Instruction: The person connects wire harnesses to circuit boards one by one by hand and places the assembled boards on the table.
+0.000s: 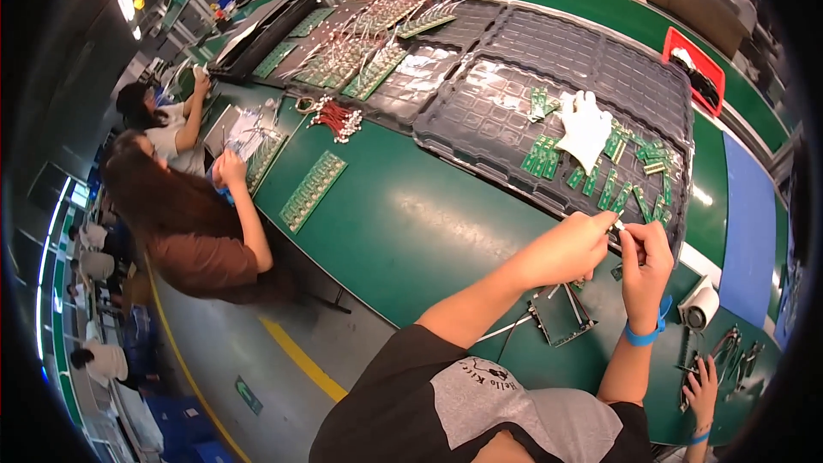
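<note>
My left hand (579, 249) and my right hand (647, 261) meet over the near edge of a black plastic tray (480, 167). The fingers of both are pinched together around a small, pale piece (619, 225), too small to make out. Just beyond them, several small green circuit boards (609, 190) lie loose in the tray. A white glove (585, 130) rests among these boards. Beneath my wrists, a dark square frame (561, 317) with pale cables sits on the green table (411, 214). A blue band circles my right wrist.
A green board panel (313, 191) and a bundle of red wires (336, 118) lie to the left. Wired panels (369, 47) fill the far left. A red bin (718, 77) and white roll (699, 307) stand right. Co-workers sit left; another person's hand (703, 390) is lower right.
</note>
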Tool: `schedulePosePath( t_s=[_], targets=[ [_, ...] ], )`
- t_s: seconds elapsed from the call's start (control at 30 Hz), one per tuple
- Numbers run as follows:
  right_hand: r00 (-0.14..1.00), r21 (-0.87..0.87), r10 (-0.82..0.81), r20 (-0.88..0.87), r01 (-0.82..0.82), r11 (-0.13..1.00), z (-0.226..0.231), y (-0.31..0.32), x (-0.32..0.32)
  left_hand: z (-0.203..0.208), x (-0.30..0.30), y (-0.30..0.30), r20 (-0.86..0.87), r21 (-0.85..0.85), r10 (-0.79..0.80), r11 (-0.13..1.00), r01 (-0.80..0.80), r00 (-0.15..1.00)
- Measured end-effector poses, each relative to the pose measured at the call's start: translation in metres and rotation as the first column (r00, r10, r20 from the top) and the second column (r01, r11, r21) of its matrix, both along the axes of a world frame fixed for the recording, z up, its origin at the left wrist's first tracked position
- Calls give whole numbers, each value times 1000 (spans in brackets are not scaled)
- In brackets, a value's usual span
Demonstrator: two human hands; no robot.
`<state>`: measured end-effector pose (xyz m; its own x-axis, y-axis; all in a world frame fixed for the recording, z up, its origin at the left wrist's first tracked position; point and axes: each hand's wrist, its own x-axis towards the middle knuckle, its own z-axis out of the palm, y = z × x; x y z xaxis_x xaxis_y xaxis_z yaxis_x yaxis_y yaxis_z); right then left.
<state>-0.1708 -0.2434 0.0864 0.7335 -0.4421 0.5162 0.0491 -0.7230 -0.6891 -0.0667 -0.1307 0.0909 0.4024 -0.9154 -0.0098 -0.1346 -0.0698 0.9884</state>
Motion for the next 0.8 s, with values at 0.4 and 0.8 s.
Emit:
schedulePosePath(
  t_s=[0.4, 0.8],
  targets=[
    [1000, 44, -21, -8, 22, 999, -11, -2, 14, -13, 10, -1, 462, -57, 109, 994, -93, 880],
    [999, -3, 35, -15, -35, 999, -6, 1, 7, -12, 12, 1, 461, -85, 81, 995, -46, 884]
  ],
)
